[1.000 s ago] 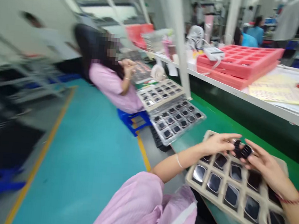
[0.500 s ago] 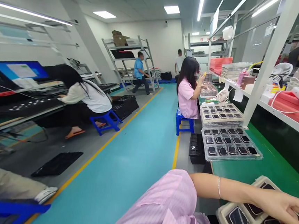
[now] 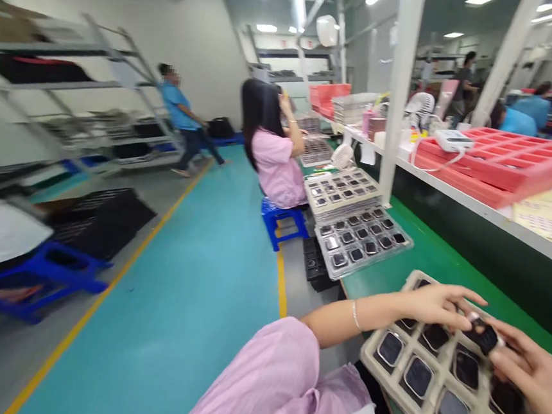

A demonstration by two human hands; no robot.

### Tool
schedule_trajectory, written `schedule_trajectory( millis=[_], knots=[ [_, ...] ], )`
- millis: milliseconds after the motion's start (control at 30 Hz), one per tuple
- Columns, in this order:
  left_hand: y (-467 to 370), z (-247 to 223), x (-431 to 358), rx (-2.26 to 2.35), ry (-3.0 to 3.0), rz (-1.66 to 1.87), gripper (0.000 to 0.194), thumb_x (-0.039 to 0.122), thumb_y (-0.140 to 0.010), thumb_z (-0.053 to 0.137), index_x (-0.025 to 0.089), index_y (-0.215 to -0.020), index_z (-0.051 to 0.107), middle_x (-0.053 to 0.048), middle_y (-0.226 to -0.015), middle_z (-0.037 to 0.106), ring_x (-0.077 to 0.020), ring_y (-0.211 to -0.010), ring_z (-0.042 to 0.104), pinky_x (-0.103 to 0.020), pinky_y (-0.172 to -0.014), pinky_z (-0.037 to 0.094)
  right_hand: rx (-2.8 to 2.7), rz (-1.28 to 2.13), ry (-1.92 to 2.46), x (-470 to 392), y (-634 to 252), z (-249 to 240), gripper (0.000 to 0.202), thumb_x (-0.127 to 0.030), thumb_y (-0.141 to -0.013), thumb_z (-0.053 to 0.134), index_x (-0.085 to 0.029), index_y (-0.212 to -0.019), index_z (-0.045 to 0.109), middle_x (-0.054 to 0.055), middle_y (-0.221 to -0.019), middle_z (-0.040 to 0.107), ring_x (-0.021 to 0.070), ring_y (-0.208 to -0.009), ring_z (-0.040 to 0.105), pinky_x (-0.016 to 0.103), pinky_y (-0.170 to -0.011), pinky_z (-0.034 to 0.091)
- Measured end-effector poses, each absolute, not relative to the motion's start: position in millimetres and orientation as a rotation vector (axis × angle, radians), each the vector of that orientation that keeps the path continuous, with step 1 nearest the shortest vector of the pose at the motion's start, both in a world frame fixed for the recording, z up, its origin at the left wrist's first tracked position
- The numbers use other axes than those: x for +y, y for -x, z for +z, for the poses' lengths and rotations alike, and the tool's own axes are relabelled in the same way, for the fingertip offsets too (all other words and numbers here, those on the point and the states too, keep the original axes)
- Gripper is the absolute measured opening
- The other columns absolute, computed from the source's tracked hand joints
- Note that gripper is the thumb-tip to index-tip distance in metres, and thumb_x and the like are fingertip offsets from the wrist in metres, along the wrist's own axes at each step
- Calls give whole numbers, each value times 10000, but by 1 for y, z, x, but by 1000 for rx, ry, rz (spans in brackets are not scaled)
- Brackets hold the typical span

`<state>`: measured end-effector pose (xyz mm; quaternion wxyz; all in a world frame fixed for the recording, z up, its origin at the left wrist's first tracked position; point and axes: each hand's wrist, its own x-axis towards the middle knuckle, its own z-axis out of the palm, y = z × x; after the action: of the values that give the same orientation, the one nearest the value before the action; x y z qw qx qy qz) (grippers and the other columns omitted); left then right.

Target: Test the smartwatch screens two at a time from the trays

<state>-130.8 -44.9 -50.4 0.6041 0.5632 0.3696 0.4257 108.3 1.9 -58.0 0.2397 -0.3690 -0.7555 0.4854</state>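
Observation:
Over a beige tray (image 3: 374, 351) of dark square pieces with pale rims, my left hand (image 3: 441, 306) reaches in from the left, a silver bracelet on its wrist. Its thumb and a finger pinch one edge of a small dark piece (image 3: 484, 336). From the right, my right hand (image 3: 527, 367) grips the other side of that same piece between thumb and fingers. The piece is held just above the tray, and the fingers partly hide it. Several dark squares sit in the tray's compartments below both hands.
Clear trays (image 3: 364, 240) of dark squares lie further along the green table (image 3: 422, 245). A person in pink sits on a blue stool (image 3: 284, 220) beyond. Red trays (image 3: 502, 162) stand on the shelf at right. Another person walks by the metal racks.
The view has swung to the right. My right hand has come into view, and a small dark piece now shows between both hands. The left hand has moved from flat reaching to pinching.

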Motion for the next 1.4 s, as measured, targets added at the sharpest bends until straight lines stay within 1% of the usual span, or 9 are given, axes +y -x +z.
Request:
schedule_trajectory(
  millis=[133,400,600,767,1033,1133,1200,1267,1400],
  knots=[
    [131,-49,-46,902,-1329,1003,725,404,-731,818,208,-1376,552,-102,-1118,645,-71,-647,606,-229,-648,529,-1961,1552,948,-4,-105,-45,507,-478,-817,731,-219,-1244,641,75,-865,700,189,-626,617,330,-602,569],
    [126,-54,-43,889,-1221,1053,716,408,-715,825,162,-1329,550,-92,-1082,640,-93,-688,635,-234,-638,529,-1765,1692,841,-3,-101,-44,497,-357,-762,800,-214,-1219,667,116,-1186,689,177,-733,695,299,-617,568],
    [125,-51,-40,973,-1159,1061,546,309,-803,707,139,-1300,560,-119,-1102,683,-172,-860,706,-210,-631,526,-1559,1844,928,3,-101,-42,558,-263,-766,744,-233,-1310,623,83,-1142,729,201,-880,737,320,-748,614],
    [122,-46,-43,1038,-1197,1046,455,184,-738,696,135,-1179,592,-64,-945,700,-111,-714,661,-194,-600,491,-1679,1762,857,0,-99,-42,470,-193,-765,690,-215,-1234,663,83,-1127,745,195,-850,733,310,-699,615],
    [122,-41,-44,1055,-1268,1053,476,230,-773,666,149,-1226,543,-55,-918,711,-127,-727,664,-242,-674,522,-1748,1676,871,0,-98,-40,382,-246,-799,675,-215,-1177,630,73,-1084,743,199,-838,737,323,-689,604],
    [124,-38,-37,1250,-1420,1055,258,305,-875,560,144,-1070,607,-80,-930,724,-164,-778,682,-300,-741,534,-1786,1441,979,10,-93,-40,194,-307,-869,605,-205,-1032,634,79,-977,760,230,-869,734,413,-796,594],
    [125,-36,-31,1444,-1663,992,168,275,-875,552,160,-951,648,-103,-1049,732,-224,-1009,679,-385,-935,512,-1940,1082,1030,17,-87,-42,113,-276,-855,605,-200,-918,660,110,-1066,752,279,-1049,692,495,-954,526],
    [127,-35,-27,1647,-1919,833,131,248,-861,569,177,-890,676,-117,-1237,691,-282,-1268,567,-476,-1107,394,-2132,729,1072,20,-81,-45,92,-239,-822,623,-194,-853,697,139,-1206,710,327,-1235,589,550,-1077,416],
    [130,-34,-26,1864,-2154,525,195,282,-882,568,157,-979,681,-178,-1465,534,-358,-1442,378,-562,-1148,304,-2347,392,1156,22,-88,-47,230,-249,-846,596,-183,-1008,746,165,-1355,626,360,-1348,466,571,-1105,361]
  ],
)
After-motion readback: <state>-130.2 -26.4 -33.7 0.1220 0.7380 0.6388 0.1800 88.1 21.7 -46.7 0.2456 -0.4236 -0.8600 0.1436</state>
